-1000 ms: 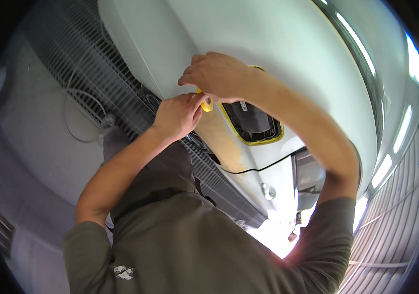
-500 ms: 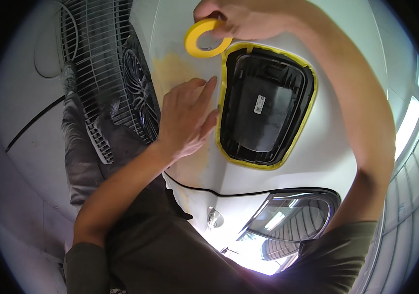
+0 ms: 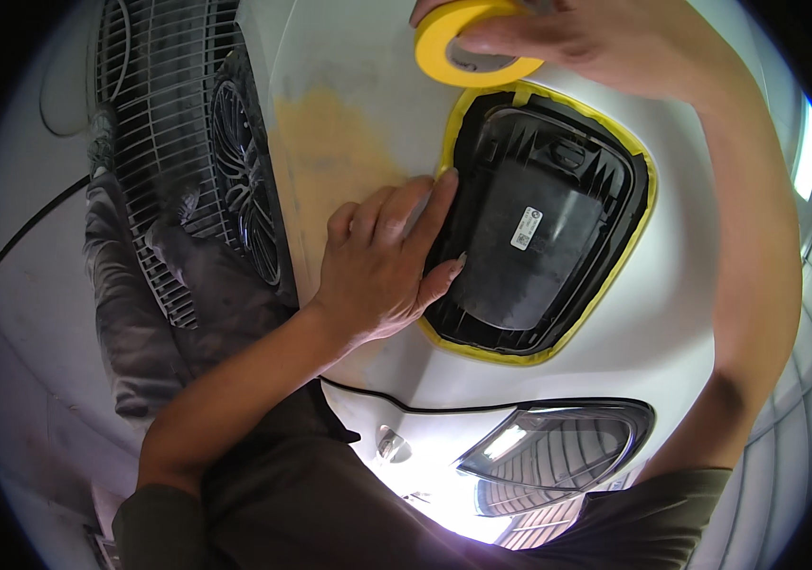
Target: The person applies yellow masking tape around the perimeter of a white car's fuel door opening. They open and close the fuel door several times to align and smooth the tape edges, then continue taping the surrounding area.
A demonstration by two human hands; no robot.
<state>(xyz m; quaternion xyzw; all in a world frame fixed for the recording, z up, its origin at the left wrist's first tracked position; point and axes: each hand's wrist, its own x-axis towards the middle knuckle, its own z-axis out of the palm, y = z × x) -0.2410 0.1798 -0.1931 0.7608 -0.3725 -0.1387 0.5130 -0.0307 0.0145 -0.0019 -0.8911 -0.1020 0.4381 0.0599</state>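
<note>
My right hand (image 3: pixel 582 43) grips a roll of yellow masking tape (image 3: pixel 433 43) at the top of the view, with the thumb against its core. Below it, a black plastic recess (image 3: pixel 544 266) with a small white label is set in the white car body panel (image 3: pixel 677 247). Yellow tape (image 3: pixel 651 190) runs along the recess's rim. My left hand (image 3: pixel 377 252) lies at the rim's left side, its index fingertip on the tape edge and its thumb over the black plastic. Its fingers are apart, the outer ones slightly bent, and it holds nothing.
Left of the recess is a yellowish sanded patch (image 3: pixel 335 142). A wheel (image 3: pixel 245 180) stands by a floor grating (image 3: pixel 164 76), beside my legs (image 3: pixel 126 294). Nearer are a side window (image 3: pixel 558 446) and a door handle (image 3: pixel 392 445). A thin hose (image 3: pixel 40 223) crosses the floor.
My right hand has moved right and slightly up with the tape roll. The left index finger has come down onto the rim's left edge, the thumb over the recess. The view has shifted a little.
</note>
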